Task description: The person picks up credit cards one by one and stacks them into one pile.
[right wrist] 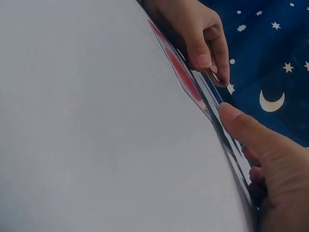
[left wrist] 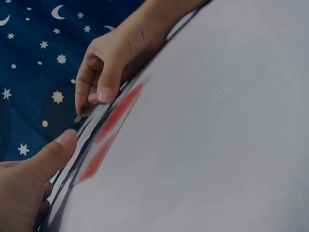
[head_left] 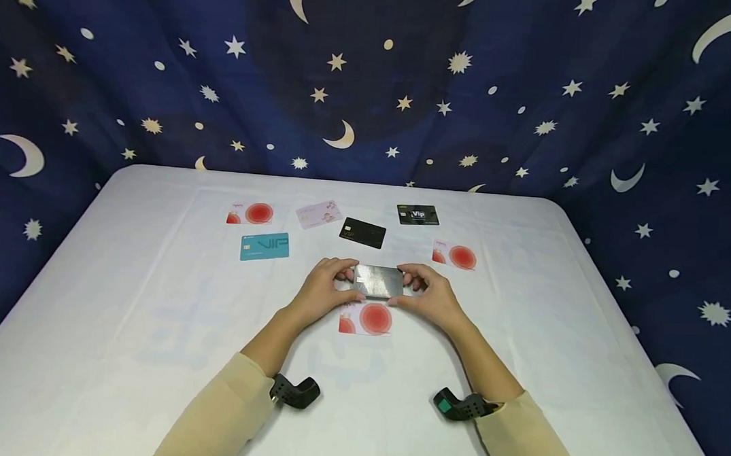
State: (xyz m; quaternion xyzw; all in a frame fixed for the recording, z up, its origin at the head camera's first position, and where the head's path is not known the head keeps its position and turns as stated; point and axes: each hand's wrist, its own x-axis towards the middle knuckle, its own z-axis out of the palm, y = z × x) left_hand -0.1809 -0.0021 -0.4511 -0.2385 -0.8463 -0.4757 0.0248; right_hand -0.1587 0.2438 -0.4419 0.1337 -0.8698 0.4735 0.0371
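"What are you holding?"

"My left hand [head_left: 323,287] and right hand [head_left: 434,297] are pinching the silver card [head_left: 378,281] by its ends, just beyond the nearest red-circled card [head_left: 366,318]."

"Which step?"

"Positioning, I'm judging; the next move is probably calling for even grips."

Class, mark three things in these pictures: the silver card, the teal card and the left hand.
Silver card [head_left: 380,282]: head view, middle of its upper face.
Teal card [head_left: 264,247]: head view, middle of its printed face.
Left hand [head_left: 324,286]: head view, middle of the hand.

Dim, soft wrist views, silver card [head_left: 378,281] glinting
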